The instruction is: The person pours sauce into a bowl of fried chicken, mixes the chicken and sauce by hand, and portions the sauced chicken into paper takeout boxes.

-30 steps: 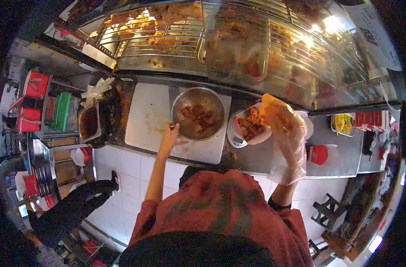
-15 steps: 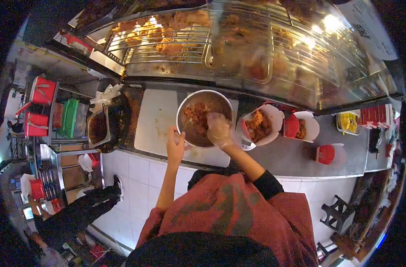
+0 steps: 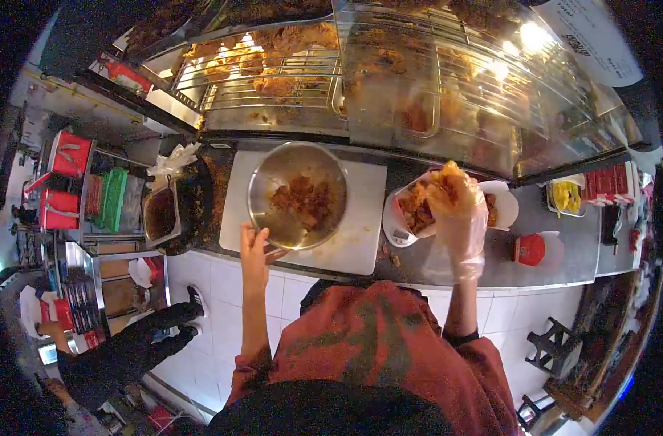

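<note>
My left hand [image 3: 254, 253] grips the lower left rim of a metal bowl [image 3: 262, 211], which rests on a white cutting board [image 3: 364, 218]. Saucy fried chicken pieces [image 3: 302, 203] lie in the bowl. My right hand [image 3: 462, 218] wears a clear plastic glove and is closed on fried chicken [image 3: 449, 178], partly hidden by the fingers. It is held over the right side of a takeaway box [image 3: 403, 190] with chicken inside. That box stands on a white scale [image 3: 399, 237]. Partly behind my right hand is a second takeaway box [image 3: 506, 207].
A heated glass cabinet [image 3: 273, 94] with racks of fried chicken runs along the back. A small red box [image 3: 529, 249] stands on the counter [image 3: 564, 258] at right. A dark stool [image 3: 556, 347] is on the floor. At left, another person [image 3: 121, 349] stands by shelves.
My right hand has left the bowl and moved right with chicken to above the takeaway box. The bowl has shifted left on the board, along with my left hand.
</note>
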The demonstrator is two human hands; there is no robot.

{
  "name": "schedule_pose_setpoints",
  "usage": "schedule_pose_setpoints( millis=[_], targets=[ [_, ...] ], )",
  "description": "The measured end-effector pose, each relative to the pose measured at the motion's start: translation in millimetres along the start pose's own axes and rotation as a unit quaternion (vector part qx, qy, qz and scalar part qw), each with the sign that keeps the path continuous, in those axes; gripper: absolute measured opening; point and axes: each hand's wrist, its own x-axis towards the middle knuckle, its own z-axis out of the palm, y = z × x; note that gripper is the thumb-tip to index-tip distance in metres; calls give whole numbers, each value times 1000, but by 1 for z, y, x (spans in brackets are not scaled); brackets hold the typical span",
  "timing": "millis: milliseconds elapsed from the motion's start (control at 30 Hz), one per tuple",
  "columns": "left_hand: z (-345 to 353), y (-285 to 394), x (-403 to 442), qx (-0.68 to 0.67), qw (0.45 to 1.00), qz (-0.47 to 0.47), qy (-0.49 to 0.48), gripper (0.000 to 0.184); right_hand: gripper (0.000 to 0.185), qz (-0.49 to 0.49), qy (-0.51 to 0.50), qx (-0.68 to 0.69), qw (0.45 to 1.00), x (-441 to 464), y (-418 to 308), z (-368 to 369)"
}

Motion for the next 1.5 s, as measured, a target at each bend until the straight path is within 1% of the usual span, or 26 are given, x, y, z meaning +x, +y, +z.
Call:
schedule_pose_setpoints(
  millis=[133,167,267,400,433,467,500,600,667,700,733,800,833,867,900,933,967,1033,1100,1167,1200,1233,1267,1300,1367,1500],
  targets=[
    [-14,12,5,-7,999,18,43,25,22,16,-172,34,984,-16,26,3],
    [-14,20,2,-5,996,17,88,22,25,67,-206,60,974,-22,28,4],
    [-34,68,-4,44,997,69,14,19,27,35,-143,75,986,-22,16,-12],
    [-88,152,-14,140,965,198,99,19,21,20,-66,82,994,-18,24,-24],
    [-136,150,20,194,893,373,161,29,21,11,-59,68,996,-15,23,-32],
    [-128,192,-8,165,909,348,160,37,19,-58,-44,20,997,-11,28,-35],
    [-118,241,-34,137,924,321,155,44,23,-39,-35,29,998,-9,25,-40],
    [-191,354,-12,191,909,359,88,51,21,-6,-57,93,994,2,7,-59],
    [-128,419,-58,61,919,389,-4,47,23,91,-41,213,972,-5,24,-56],
    [-116,454,-64,78,926,366,-55,41,22,27,22,242,970,-9,27,-51],
    [-112,501,-44,105,904,403,-95,38,22,31,33,241,969,-13,24,-55],
    [-73,545,-36,118,868,459,-147,34,21,152,12,286,946,-22,19,-65],
    [-37,555,-45,105,856,481,-160,34,23,90,-2,132,987,-29,25,-73],
    [-6,578,-31,106,855,478,-170,34,23,98,3,129,987,-36,20,-81],
    [25,600,-13,200,799,500,-269,36,20,178,6,262,949,-40,11,-91],
    [57,601,-8,244,780,482,-316,37,20,254,10,389,886,-47,8,-98],
    [89,601,-4,288,756,463,-362,39,19,24,60,99,993,-57,12,-103],
    [143,586,-2,287,782,415,-366,41,19,80,72,130,986,-77,18,-110],
    [176,573,14,180,856,334,-352,40,19,196,69,249,946,-93,20,-121],
    [192,567,13,222,853,340,-327,36,20,201,100,255,941,-108,50,-116],
    [195,559,14,453,707,468,-275,31,21,207,124,259,935,-125,63,-117],
    [198,549,12,612,502,586,-174,27,21,186,89,198,958,-126,61,-131],
    [190,524,14,594,470,639,-138,27,22,161,58,136,976,-126,58,-144],
    [181,488,8,549,523,637,-140,26,25,248,89,221,939,-123,42,-149],
    [167,414,-15,444,669,573,-164,24,24,289,123,305,899,-126,44,-155],
    [123,308,-66,456,692,538,-154,22,25,279,112,346,889,-120,45,-171]
  ],
)
